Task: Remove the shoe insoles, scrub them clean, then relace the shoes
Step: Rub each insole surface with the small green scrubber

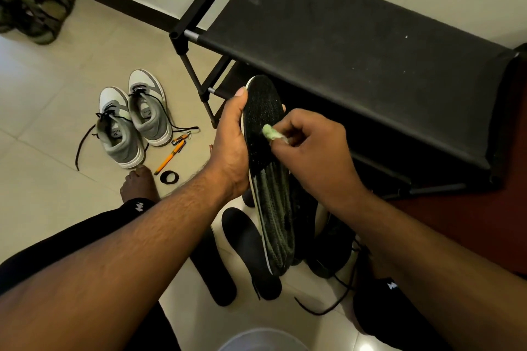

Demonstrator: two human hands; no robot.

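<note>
My left hand (231, 139) grips a black and green knit shoe (271, 194) with a white sole edge, held toe up in front of me. My right hand (310, 151) pinches a small pale green wipe (269, 131) and presses it against the shoe's black toe area. Two black insoles (248, 248) lie side by side on the floor tiles below the shoe. A second black shoe (333, 245) rests on the floor to the right, partly hidden by my right forearm, with a loose black lace (328, 308) trailing from it.
A pair of grey and white sneakers (134, 120) with loose black laces stands on the left. An orange pen (168, 159), a black ring (169, 177) and a key clip lie beside them. A black shoe rack (356, 45) fills the upper right. A pale bucket rim (262, 340) shows at the bottom.
</note>
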